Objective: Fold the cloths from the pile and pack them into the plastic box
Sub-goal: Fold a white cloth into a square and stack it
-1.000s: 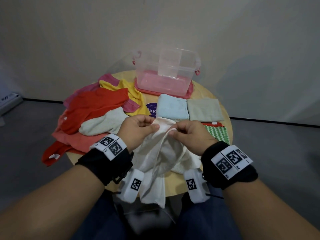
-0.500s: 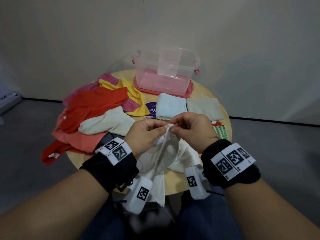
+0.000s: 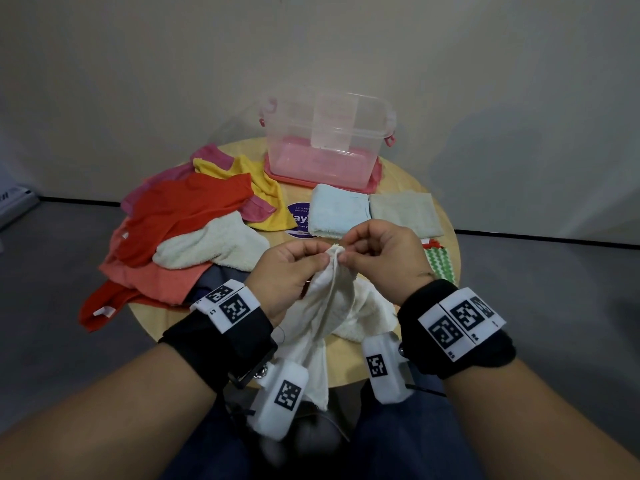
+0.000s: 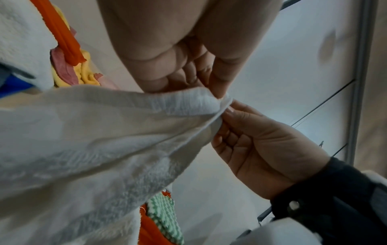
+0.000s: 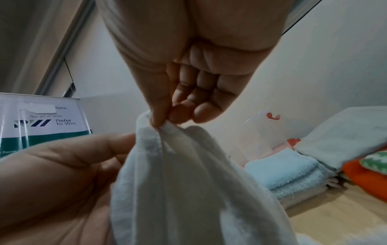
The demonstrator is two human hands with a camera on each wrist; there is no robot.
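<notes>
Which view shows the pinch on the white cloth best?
Left wrist: both hands' fingertips meet on the white cloth corner, unobstructed. Right wrist shows the right hand pinching close up, the left hand partly hidden behind cloth. Head shows mostly knuckles.

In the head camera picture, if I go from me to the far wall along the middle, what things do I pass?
White cloth pinched by the left hand and the right hand → folded light blue cloth → clear plastic box on its pink lid → wall.
</notes>
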